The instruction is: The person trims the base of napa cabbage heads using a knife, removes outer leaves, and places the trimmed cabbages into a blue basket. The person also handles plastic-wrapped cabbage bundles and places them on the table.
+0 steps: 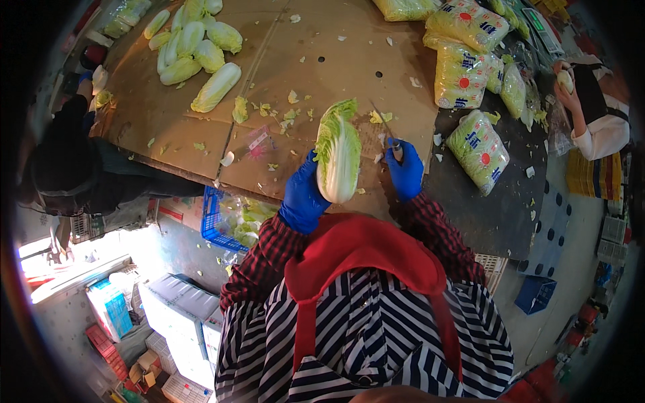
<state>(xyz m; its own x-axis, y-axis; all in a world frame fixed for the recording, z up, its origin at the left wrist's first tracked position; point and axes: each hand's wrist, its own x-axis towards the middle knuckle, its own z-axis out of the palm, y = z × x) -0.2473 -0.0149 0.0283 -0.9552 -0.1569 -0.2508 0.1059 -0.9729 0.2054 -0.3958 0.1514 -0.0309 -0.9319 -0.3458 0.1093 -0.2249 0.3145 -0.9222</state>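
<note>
A napa cabbage (pixel 338 156) stands nearly upright in my left hand (pixel 305 195), its white base towards me and its leafy top pointing away. My right hand (pixel 406 170), in a blue glove like the left, is closed around the handle of a knife (pixel 397 149). The thin blade points away from me over the cardboard-covered table (pixel 332 65). Beyond the cabbage, loose leaf scraps (pixel 291 115) lie scattered on the cardboard. Knife and cabbage are apart.
Several napa cabbages (pixel 191 43) are heaped at the far left. Printed bags of cabbage (pixel 477 151) lie on the right. A blue crate (pixel 214 216) with leaves stands below the table edge. One person (pixel 65 151) is at the left; another person (pixel 597 101) holds a cabbage at the right.
</note>
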